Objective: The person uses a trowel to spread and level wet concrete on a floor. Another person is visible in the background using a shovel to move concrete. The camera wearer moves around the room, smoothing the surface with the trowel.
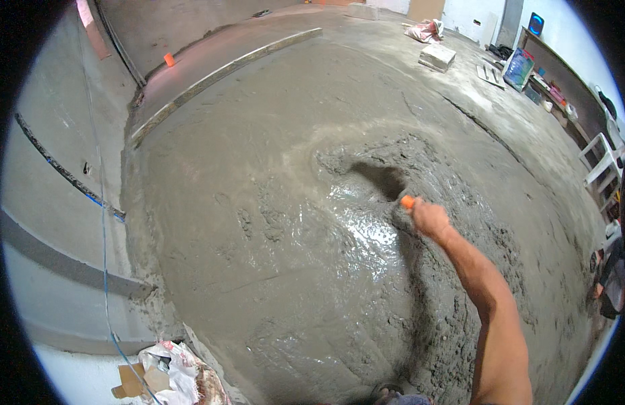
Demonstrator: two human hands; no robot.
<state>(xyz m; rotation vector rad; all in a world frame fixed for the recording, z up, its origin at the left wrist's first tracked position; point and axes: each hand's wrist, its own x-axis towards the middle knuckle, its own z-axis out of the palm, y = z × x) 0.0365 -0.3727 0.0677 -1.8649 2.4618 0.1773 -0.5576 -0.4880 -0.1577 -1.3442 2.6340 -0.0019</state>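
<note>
My right hand [430, 217] is closed round the orange handle of a trowel [407, 202], with the forearm reaching up from the lower right. The trowel's blade is hard to tell from the dark, shadowed patch at its front. It is over wet grey mortar [370, 233], which shines with water just left of the hand. A ridge of rough, lumpy mortar [454, 317] curves around the wet patch and runs down beside my arm. My left hand does not show.
A long straight strip [224, 73] borders the mortar at the far left. Plastered walls [56, 169] with a hanging cord stand left. An opened sack [181, 371] lies lower left. A block [436, 58], another sack [425, 31] and a white plastic chair [604, 158] are at the right.
</note>
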